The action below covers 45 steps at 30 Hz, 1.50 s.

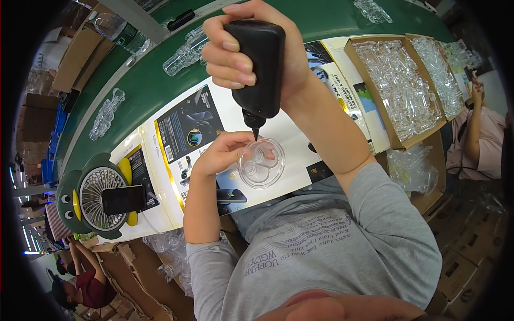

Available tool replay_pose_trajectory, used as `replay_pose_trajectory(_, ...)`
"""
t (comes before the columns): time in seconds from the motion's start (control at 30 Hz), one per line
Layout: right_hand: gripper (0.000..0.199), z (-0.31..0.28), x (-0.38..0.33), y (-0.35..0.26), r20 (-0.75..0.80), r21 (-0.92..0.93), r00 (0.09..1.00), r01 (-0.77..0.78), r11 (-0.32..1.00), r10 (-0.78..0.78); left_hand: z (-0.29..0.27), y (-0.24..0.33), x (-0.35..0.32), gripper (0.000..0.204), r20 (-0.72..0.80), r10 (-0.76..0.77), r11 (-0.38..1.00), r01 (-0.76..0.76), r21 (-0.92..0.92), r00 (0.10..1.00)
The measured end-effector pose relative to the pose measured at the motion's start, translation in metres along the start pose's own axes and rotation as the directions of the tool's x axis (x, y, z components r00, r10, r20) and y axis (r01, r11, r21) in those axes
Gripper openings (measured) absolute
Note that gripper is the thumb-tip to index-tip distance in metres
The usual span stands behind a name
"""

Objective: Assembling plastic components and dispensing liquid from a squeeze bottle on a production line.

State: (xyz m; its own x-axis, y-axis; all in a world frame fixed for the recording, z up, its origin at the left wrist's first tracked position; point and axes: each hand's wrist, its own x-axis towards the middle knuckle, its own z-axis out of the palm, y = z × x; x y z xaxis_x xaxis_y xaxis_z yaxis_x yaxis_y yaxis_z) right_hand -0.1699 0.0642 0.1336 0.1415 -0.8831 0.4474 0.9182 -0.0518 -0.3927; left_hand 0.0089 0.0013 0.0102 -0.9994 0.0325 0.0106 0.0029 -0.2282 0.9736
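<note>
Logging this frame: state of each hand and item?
Right hand: gripping the black bottle.
Black bottle: upside down, nozzle at the clear part.
Left hand: holding the clear part's edge.
Clear part: round, held above the table.
Cardboard boxes: open, full of clear parts.
Phone: screen dark.

flat white printed cartons w/ black panels [187, 128] on bench, open brown boxes [396, 91] at right

**Bottle tipped over a clear plastic piece**

The right hand [251, 51] gripped a black squeeze bottle [259, 67] upside down, its nozzle touching a round clear plastic piece [262, 162] held by the left hand [222, 152]. Cardboard boxes [399, 88] of clear parts stood nearby, beside a green belt [144, 85].
</note>
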Motion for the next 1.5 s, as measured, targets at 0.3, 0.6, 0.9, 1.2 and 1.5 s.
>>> replay_pose_trajectory(0.3,0.038,-0.005,0.003,0.008,-0.055,-0.21,0.998,-0.028,0.977,0.016,0.004,-0.006,0.001,0.024,0.01,-0.038,0.999,0.038,-0.02,0.999)
replay_pose_trajectory(0.6,0.039,-0.001,0.002,0.009,-0.009,-0.15,0.998,-0.067,0.986,0.066,-0.011,-0.027,-0.007,0.023,0.0,-0.082,0.995,0.082,-0.052,0.997)
replay_pose_trajectory(0.9,0.038,0.001,0.001,0.001,0.011,0.08,1.0,0.011,0.997,-0.012,0.001,-0.001,0.002,0.04,0.065,-0.029,0.999,0.031,-0.036,0.997)
replay_pose_trajectory(1.2,0.036,-0.052,0.015,-0.018,0.064,-0.955,0.863,0.198,0.22,-0.501,-0.009,-0.002,-0.006,0.038,-0.276,0.0,1.0,-0.007,-0.024,0.961)
replay_pose_trajectory(1.5,0.028,-0.146,0.001,-0.002,0.197,-0.597,0.872,0.469,-0.651,0.448,-0.023,-0.013,-0.003,0.062,-0.425,0.064,0.998,-0.056,0.03,0.903)
